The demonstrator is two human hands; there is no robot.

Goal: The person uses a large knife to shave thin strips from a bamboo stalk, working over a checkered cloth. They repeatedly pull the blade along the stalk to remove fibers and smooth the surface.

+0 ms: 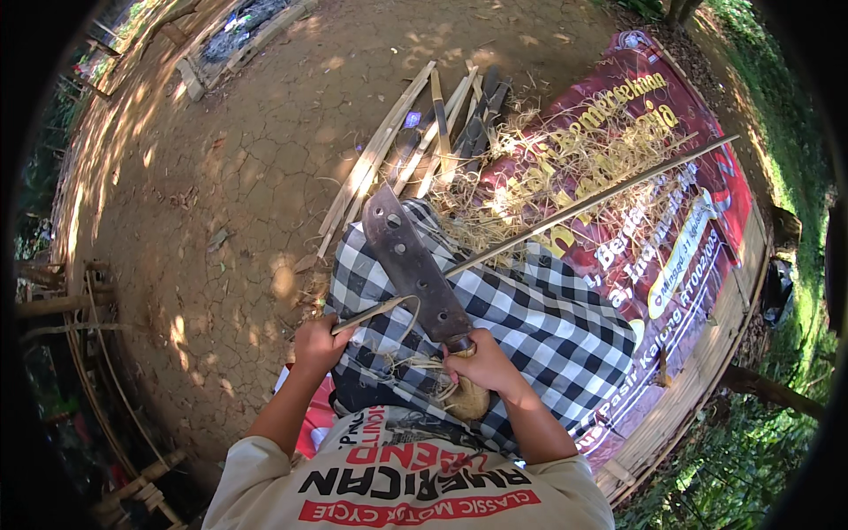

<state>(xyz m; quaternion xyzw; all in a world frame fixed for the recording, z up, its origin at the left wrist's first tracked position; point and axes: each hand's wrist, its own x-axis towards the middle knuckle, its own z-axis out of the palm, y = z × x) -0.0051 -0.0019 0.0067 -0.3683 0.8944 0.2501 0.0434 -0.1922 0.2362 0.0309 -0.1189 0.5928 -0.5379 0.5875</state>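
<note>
My right hand [481,362] is closed around the wooden handle of a broad, dark machete [408,265] with several round holes in its blade. The blade slants up and to the left over my lap. In my left hand [320,344] is the near end of a long, thin bamboo strip [583,208]. That strip passes by the blade, partly hidden by it, and reaches far to the right. A thin curled shaving [412,316] rises by the blade, near the strip. Beneath both hands, a black-and-white checkered cloth [548,309] covers my lap, with a few shavings on it.
Split bamboo slats [375,163] lie in a pile ahead, some dark. Pale shavings [565,168] are heaped over a dark red printed banner [654,238] at the right. A bamboo edge [698,380] borders it. Cracked earth [238,177] spreads left, with a fire pit [243,35] far off.
</note>
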